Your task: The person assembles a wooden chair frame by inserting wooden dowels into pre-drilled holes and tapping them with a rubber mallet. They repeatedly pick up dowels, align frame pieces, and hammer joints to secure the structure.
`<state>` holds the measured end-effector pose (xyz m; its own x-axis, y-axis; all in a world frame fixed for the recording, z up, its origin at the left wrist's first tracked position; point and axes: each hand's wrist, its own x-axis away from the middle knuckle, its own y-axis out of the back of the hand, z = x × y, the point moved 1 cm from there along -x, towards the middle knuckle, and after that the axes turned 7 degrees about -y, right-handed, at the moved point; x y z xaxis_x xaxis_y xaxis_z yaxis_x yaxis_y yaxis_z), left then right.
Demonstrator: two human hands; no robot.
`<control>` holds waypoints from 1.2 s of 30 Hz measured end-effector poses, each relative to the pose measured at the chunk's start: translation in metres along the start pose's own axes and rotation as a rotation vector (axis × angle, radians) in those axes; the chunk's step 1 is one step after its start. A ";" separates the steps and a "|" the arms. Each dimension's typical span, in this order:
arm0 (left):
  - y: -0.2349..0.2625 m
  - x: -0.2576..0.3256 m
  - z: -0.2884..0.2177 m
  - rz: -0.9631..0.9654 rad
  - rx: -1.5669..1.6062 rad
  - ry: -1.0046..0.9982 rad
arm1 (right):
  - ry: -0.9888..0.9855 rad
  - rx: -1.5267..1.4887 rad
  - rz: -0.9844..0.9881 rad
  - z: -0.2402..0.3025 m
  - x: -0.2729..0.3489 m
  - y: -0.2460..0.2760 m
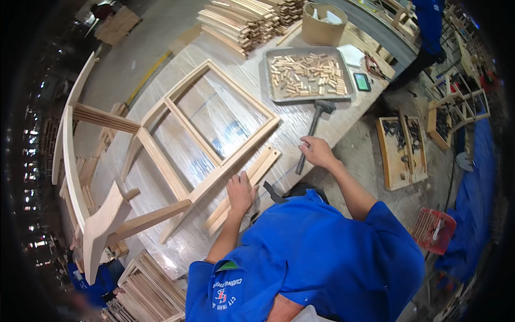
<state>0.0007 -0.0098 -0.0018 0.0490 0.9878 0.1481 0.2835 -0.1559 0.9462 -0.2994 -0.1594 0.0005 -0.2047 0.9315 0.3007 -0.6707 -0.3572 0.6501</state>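
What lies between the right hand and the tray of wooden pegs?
The head view shows a dark mallet there, its head end nearest the tray.

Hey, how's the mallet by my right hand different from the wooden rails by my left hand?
Colour: the mallet is dark grey to black, while the wooden rails are pale.
Shape: the mallet has a blocky head on a slim handle; the rails are straight bars.
Number and length: there is one mallet, but two rails side by side, and they look longer than it.
Both lie slantwise on the table.
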 end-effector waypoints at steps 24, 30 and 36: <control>0.000 0.003 -0.041 -0.251 0.127 0.226 | 0.290 0.234 -0.178 -0.004 -0.238 0.115; 0.001 -0.004 -0.038 -0.296 0.143 0.208 | 0.289 0.400 -0.160 -0.009 -0.267 0.109; -0.005 0.003 -0.038 -0.342 0.111 0.206 | 0.183 0.313 -0.145 -0.003 -0.256 0.090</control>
<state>-0.0371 -0.0062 0.0049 -0.2558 0.9611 -0.1040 0.3524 0.1929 0.9158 -0.3092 -0.4298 -0.0198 -0.2666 0.9606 0.0784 -0.4582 -0.1979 0.8665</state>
